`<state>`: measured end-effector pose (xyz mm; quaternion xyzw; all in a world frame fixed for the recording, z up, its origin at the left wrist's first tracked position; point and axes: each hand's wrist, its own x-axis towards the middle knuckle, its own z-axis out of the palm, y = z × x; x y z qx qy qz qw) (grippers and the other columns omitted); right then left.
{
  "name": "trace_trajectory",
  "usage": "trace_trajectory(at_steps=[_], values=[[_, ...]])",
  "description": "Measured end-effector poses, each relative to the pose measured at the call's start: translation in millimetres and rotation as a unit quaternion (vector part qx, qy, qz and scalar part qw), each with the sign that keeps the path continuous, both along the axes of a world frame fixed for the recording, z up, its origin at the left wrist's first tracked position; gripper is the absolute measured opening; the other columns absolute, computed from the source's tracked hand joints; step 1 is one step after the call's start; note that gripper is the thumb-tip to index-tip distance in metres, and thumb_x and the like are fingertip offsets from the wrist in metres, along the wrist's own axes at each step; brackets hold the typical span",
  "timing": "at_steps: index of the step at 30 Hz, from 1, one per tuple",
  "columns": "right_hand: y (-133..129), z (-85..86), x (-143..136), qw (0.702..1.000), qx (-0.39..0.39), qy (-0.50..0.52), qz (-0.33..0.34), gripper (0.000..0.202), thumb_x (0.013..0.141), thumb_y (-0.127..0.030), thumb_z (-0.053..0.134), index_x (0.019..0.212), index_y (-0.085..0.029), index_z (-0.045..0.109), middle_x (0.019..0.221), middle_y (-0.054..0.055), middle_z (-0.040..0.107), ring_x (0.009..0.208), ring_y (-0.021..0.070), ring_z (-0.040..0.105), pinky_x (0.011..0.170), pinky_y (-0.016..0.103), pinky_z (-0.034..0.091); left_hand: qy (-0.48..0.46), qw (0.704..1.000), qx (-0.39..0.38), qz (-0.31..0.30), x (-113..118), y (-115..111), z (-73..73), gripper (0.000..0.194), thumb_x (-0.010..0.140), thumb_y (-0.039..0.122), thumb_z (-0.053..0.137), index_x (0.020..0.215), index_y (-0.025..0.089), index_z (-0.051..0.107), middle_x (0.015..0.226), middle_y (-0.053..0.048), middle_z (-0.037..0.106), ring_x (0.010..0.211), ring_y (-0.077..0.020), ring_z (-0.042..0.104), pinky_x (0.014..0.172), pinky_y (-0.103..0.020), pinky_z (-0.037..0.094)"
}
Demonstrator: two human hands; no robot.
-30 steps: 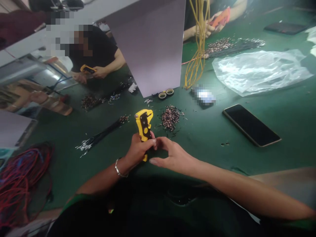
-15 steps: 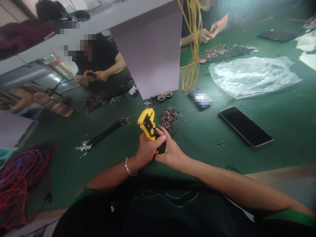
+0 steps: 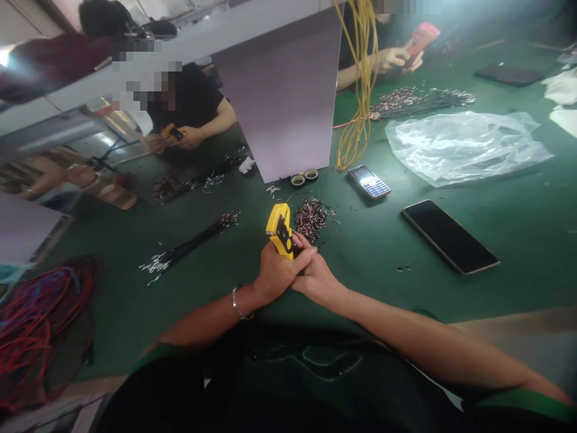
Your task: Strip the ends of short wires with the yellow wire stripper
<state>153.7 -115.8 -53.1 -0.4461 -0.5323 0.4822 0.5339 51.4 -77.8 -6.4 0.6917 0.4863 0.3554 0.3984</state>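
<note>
A yellow and black hand tool (image 3: 280, 230) stands tilted in front of me, its head pointing away. My left hand (image 3: 276, 272) is wrapped round its yellow side. My right hand (image 3: 319, 275) closes on the black handle and meets my left thumb; the handle is mostly hidden by my fingers. Just beyond my right fingers lies a pile of short copper-ended wire pieces (image 3: 311, 218). To the left, a bundle of black wires (image 3: 192, 245) with stripped ends rests on the green table (image 3: 360, 258).
Right of the pile are a keypad phone (image 3: 368, 181), a large black phone (image 3: 451, 236) and a clear plastic bag (image 3: 469, 147). Two tape rolls (image 3: 305, 177) sit by an upright panel (image 3: 282, 102). Red cables (image 3: 45, 325) lie left. Other people's hands work across the table.
My hands and the yellow tool have shifted slightly right, and the tool's head is turned a little. The whole view has moved slightly. A person at the back has raised a red object.
</note>
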Motion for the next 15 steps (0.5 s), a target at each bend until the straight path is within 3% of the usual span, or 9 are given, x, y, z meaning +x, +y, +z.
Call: trace_trajectory(at_steps=[3, 8, 15], values=[[-1.0, -0.2, -0.8, 1.000, 0.011, -0.003, -0.008, 0.095, 0.061, -0.009, 0.066, 0.148, -0.022, 0.029, 0.148, 0.011, 0.045, 0.137, 0.0314, 0.043, 0.118, 0.049, 0.031, 0.009, 1.000, 0.001, 0.017, 1.4, -2.2, 0.1, 0.023, 0.070, 0.034, 0.076, 0.080, 0.019, 0.062, 0.083, -0.004, 0.068, 0.081, -0.0202, 0.065, 0.087, -0.038, 0.055], [-0.6, -0.8, -2.1, 0.998, 0.049, -0.017, -0.019, 0.101, 0.063, -0.010, 0.068, 0.151, -0.022, 0.020, 0.152, 0.014, 0.037, 0.143, 0.0319, 0.034, 0.120, 0.051, 0.027, -0.061, 0.997, -0.006, 0.038, 9.7, -4.2, -3.2, 0.025, 0.067, 0.030, 0.079, 0.080, 0.019, 0.061, 0.082, -0.004, 0.068, 0.079, -0.0195, 0.065, 0.084, -0.036, 0.056], [-1.7, 0.4, -2.8, 0.997, 0.057, -0.045, -0.030, 0.099, 0.063, -0.010, 0.070, 0.150, -0.025, 0.026, 0.152, 0.012, 0.038, 0.144, 0.0339, 0.031, 0.119, 0.053, 0.027, -0.097, 0.994, -0.018, 0.036, 11.5, -5.8, -2.3, 0.023, 0.067, 0.028, 0.079, 0.078, 0.019, 0.062, 0.079, -0.002, 0.069, 0.075, -0.0179, 0.065, 0.078, -0.033, 0.056]])
